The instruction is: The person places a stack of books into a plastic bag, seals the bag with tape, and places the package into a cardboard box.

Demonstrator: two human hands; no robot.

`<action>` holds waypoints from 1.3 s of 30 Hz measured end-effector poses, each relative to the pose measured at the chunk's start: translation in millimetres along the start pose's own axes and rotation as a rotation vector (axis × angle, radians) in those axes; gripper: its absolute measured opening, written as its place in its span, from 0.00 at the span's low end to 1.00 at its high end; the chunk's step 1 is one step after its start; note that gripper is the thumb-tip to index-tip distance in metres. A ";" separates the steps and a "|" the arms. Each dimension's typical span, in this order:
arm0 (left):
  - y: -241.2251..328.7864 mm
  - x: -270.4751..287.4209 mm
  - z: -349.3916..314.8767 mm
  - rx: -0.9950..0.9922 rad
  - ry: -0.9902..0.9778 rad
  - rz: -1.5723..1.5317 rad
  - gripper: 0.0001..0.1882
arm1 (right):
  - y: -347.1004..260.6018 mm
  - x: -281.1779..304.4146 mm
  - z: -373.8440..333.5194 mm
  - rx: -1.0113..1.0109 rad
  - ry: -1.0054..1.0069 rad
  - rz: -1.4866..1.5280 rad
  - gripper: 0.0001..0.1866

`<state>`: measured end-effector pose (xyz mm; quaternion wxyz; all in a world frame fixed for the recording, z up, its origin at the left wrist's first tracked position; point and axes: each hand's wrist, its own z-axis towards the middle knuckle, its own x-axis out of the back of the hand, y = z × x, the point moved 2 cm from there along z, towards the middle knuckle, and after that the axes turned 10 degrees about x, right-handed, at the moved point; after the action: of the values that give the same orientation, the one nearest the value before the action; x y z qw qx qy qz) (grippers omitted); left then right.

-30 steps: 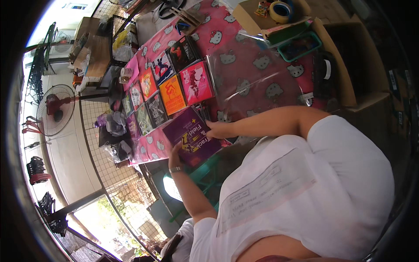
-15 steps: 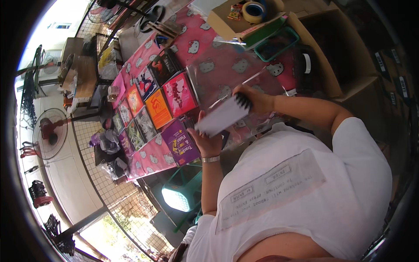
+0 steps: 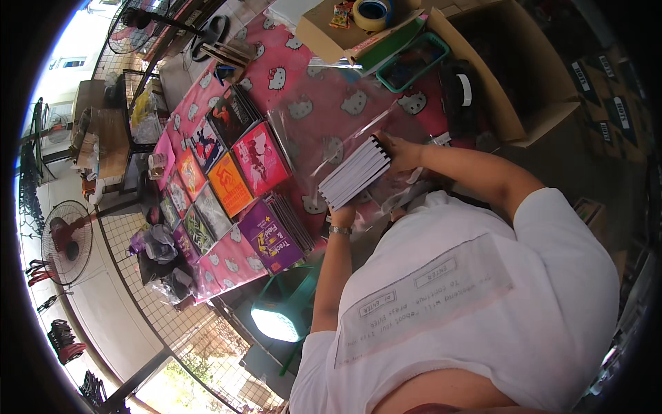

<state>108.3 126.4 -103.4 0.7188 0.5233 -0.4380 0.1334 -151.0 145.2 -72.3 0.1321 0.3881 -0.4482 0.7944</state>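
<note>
Between my two hands is a stack of thin notebooks (image 3: 355, 174), its white page edges facing up and dark cover edges showing between them. My left hand (image 3: 343, 216) closes around the lower left end, with its fingers partly hidden beneath. At the upper right end, my right hand (image 3: 403, 153) grips the stack by its dark side. The stack is above the near part of a table with a pink cartoon-print cover (image 3: 276, 77). Left of it lie piles of notebooks with purple (image 3: 269, 236), orange (image 3: 229, 183), red-pink (image 3: 260, 160) and black (image 3: 231, 117) covers.
Clear plastic (image 3: 314, 131) lies over the table's middle. At the far side are a cardboard box with tape (image 3: 324, 31), a green-rimmed basket (image 3: 414, 63) and a black case (image 3: 456, 96). A large open carton (image 3: 507, 65) stands right. A lit lamp (image 3: 276, 323) is near my left arm.
The stack has turned from a blurred white side to show its separate page edges upward, with both hands still on it. The view has shifted, and the purple pile shows more fully.
</note>
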 end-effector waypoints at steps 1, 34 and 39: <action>-2.4 0.2 -1.6 0.002 -0.002 -0.004 0.19 | -7.6 15.2 2.4 -0.075 -0.111 0.084 0.54; -59.8 9.7 138.1 1.203 -0.235 -0.868 0.11 | 51.8 -14.0 38.5 -1.278 0.354 0.517 0.56; -55.2 12.1 141.4 1.253 -0.170 -0.855 0.16 | 46.0 -9.2 31.9 -1.203 0.255 0.706 0.57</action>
<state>82.0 -22.7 -119.5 0.2403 0.9658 -0.0933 0.0264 -154.7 94.6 -97.6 0.1098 -0.0168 -0.8893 0.4435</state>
